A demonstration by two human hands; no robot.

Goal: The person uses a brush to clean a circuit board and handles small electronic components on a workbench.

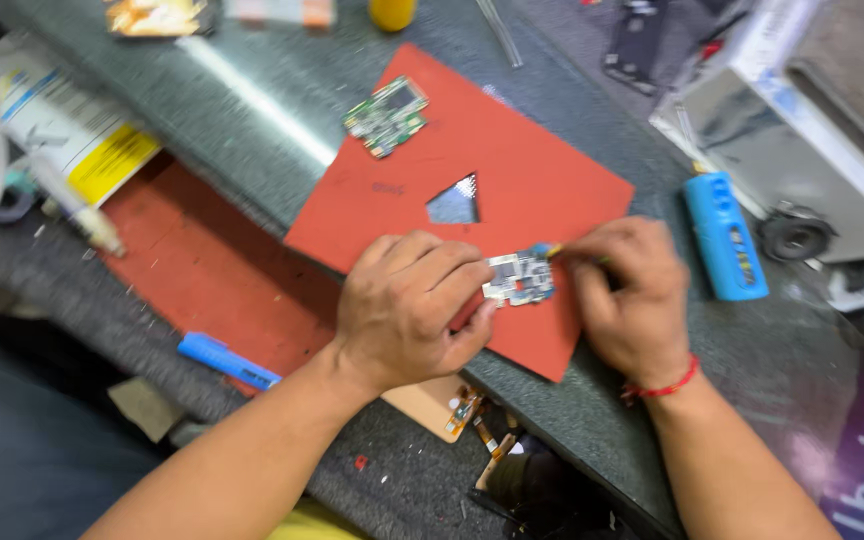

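Note:
A small blue-and-silver circuit board (519, 277) lies on a red mat (512, 180) with a triangular hole cut in it. My left hand (407, 305) presses its fingers on the board's left edge, pinning it to the mat. My right hand (632, 295) grips a thin tool whose yellow-green tip (555, 252) touches the board's upper right corner. A red string bracelet circles my right wrist. A second, green circuit board (386, 116) rests on the mat's far left corner, apart from both hands.
A blue box-shaped device (724, 236) lies right of the mat, beside a grey metal machine (802, 130). A blue tool (227, 361) sits on a lower red mat (202, 270). Loose flex cables (477, 420), a white tube (72, 195) and a yellow bottle (391, 12) are nearby.

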